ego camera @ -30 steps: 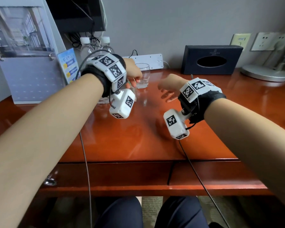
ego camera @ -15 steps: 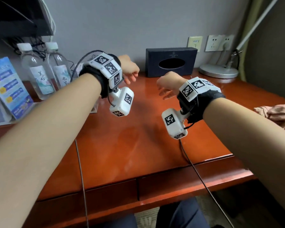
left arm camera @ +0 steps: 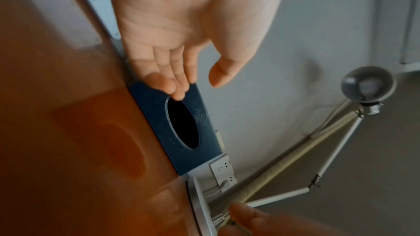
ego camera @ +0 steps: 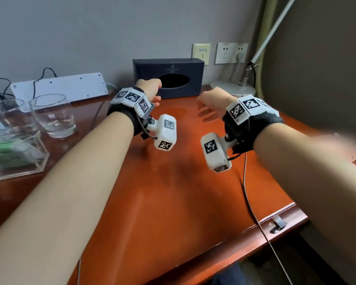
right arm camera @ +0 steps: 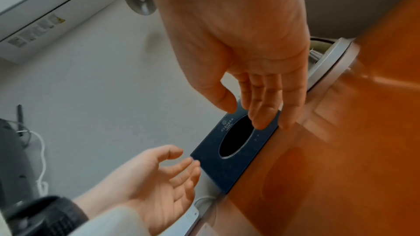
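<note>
tissue box: far side of desk, against the wall
left hand: ours, fingers relaxed, holding nothing, just near of box's left end
right hand: same, empty, near box's right end
lamp base: right of box
glass: far left

The room has soft, even light and is not very bright. The shiny orange desk shows pale glare far off, in front of the dark tissue box, and a soft shadow in its middle. The near right of the head view is smeared. In both wrist views the desk looks fuzzy.
</note>
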### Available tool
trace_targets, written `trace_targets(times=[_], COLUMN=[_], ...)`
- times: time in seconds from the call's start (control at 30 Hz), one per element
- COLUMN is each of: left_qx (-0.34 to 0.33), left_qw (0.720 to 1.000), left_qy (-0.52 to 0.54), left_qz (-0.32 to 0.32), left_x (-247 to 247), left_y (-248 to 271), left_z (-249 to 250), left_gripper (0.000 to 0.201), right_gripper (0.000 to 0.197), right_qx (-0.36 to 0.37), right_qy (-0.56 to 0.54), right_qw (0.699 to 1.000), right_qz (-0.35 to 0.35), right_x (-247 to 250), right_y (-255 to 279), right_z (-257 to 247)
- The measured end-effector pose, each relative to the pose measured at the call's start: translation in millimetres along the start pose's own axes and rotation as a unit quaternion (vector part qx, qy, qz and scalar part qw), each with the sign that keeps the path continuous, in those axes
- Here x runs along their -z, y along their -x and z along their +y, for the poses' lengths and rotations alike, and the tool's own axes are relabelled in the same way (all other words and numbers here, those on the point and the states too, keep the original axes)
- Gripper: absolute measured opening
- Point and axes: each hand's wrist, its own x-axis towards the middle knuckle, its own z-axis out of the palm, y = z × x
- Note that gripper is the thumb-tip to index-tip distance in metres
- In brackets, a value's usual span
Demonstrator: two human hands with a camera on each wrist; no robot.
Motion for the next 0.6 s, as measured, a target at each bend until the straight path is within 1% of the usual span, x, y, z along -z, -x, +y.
trace_targets(times=[0.07, 0.13, 0.2, 0.27, 0.37, 0.4, 0.47, 0.53, 0.6], left_qx=[0.007, 0.020, 0.030, 0.054, 0.054, 0.045, 0.019, -0.004, -0.012], left_qw=[0.997, 0.988, 0.983, 0.977, 0.970, 0.968, 0.963, 0.960, 0.959], left_qy=[0.054, 0.090, 0.100, 0.119, 0.122, 0.121, 0.119, 0.099, 0.083], left_qz=[0.061, 0.122, 0.150, 0.171, 0.202, 0.216, 0.242, 0.263, 0.270], left_x=[-17.0, -31.4, -43.0, -46.7, -46.0, -44.8, -40.5, -36.0, -32.4], left_y=[-14.3, -33.5, -54.7, -56.7, -73.9, -81.6, -93.6, -104.9, -117.4], left_z=[-2.2, -7.1, -14.2, -15.3, -20.5, -22.9, -26.4, -25.8, -25.2], left_gripper=[0.035, 0.049, 0.049, 0.045, 0.045, 0.047, 0.053, 0.058, 0.059], right_gripper=[0.018, 0.013, 0.016, 0.014, 0.010, 0.013, 0.027, 0.039, 0.042], right_qx=[-0.012, -0.021, -0.025, -0.037, -0.047, -0.045, -0.034, -0.009, 0.006], right_qy=[-0.017, -0.016, -0.020, -0.030, -0.035, -0.031, -0.007, 0.037, 0.061], right_qw=[1.000, 0.999, 0.998, 0.998, 0.997, 0.997, 0.997, 0.998, 0.997], right_qz=[0.015, 0.047, 0.056, 0.050, 0.054, 0.058, 0.066, 0.058, 0.055], right_x=[8.5, 14.0, 17.4, 18.9, 21.5, 22.0, 21.1, 18.6, 16.9], right_y=[-16.4, -33.9, -53.6, -71.6, -101.4, -110.7, -128.2, -142.0, -156.4], right_z=[0.0, -0.5, 0.8, 1.5, 2.3, 2.0, 2.0, 0.5, -1.8])
